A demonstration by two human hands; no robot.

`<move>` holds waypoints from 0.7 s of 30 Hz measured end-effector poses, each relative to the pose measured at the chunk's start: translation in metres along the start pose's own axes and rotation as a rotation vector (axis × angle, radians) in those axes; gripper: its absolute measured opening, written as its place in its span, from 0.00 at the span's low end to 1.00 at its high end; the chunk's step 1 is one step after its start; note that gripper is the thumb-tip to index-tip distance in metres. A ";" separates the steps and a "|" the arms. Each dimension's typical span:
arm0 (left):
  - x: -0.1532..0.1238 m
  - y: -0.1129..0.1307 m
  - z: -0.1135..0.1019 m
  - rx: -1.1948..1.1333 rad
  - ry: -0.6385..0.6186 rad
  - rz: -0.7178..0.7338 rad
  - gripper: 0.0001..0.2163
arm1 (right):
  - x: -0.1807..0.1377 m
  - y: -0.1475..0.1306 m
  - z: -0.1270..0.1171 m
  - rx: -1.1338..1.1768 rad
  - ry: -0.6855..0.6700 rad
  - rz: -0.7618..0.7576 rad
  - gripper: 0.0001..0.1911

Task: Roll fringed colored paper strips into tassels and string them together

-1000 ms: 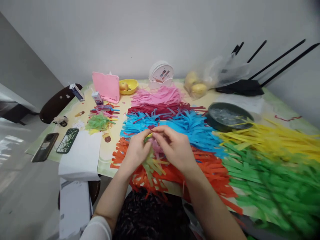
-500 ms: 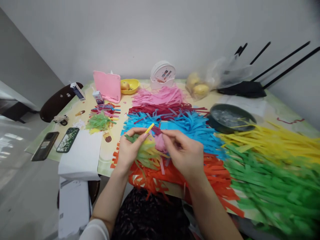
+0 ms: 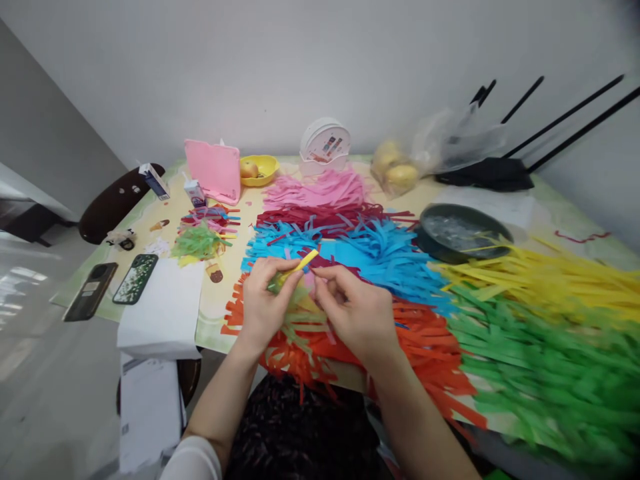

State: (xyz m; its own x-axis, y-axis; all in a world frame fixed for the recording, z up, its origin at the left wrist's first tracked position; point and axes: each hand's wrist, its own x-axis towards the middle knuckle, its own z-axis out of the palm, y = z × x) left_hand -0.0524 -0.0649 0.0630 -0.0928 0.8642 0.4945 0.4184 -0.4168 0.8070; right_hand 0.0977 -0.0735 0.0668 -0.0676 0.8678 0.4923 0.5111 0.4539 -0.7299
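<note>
Near the middle of the coloured fringe on the surface (image 3: pixel 212 331), both hands worked close together, fingertips nearly meeting. The left hand (image 3: pixel 267 300) pinched a short yellow strip (image 3: pixel 309 259) between thumb and forefinger, its free end angled toward one o'clock. The right hand (image 3: pixel 357 313) had thumb and forefinger drawn together beside a pink piece (image 3: pixel 309 281); whether anything sat between those tips was too small to tell. Pale green-yellow strips (image 3: pixel 300 328) hung below the left hand.

Taking the hands as the dial's centre, blue strips (image 3: pixel 393 257) spread around twelve to two o'clock, with crimson strips (image 3: pixel 325 223) beyond them at twelve and pink strips (image 3: pixel 325 192) farther still. Orange strips (image 3: pixel 435 357) lay beneath the forearms, from eight round to four. At three o'clock was a yellow heap (image 3: pixel 555 279), and toward four a green heap (image 3: pixel 543 363). A dark bowl (image 3: pixel 434 248) holding something clear stood between two and three. At ten o'clock a pink case (image 3: pixel 214 170) leaned upright; a small mixed bundle (image 3: pixel 199 241) lay nearer, between nine and ten, and two phones (image 3: pixel 135 280) rested at nine.
</note>
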 end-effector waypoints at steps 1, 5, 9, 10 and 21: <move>-0.001 0.000 0.001 0.014 0.019 0.005 0.06 | 0.000 0.000 0.000 0.036 -0.017 0.051 0.08; -0.003 -0.002 0.005 0.004 0.030 -0.022 0.12 | 0.004 0.007 0.000 0.307 -0.090 0.267 0.17; -0.003 -0.003 0.004 0.117 -0.098 0.070 0.05 | 0.015 0.021 -0.002 0.670 -0.246 0.410 0.24; -0.003 -0.003 0.005 0.108 -0.122 0.065 0.05 | 0.018 0.024 -0.001 0.733 -0.301 0.436 0.21; 0.012 -0.024 0.014 -0.141 -0.346 -0.242 0.14 | 0.034 0.027 -0.025 0.808 0.534 0.252 0.14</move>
State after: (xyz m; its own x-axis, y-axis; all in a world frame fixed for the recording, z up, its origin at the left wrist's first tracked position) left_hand -0.0508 -0.0402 0.0448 0.1447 0.9751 0.1682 0.2922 -0.2045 0.9342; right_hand 0.1305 -0.0362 0.0753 0.4581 0.8427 0.2830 -0.2913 0.4431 -0.8479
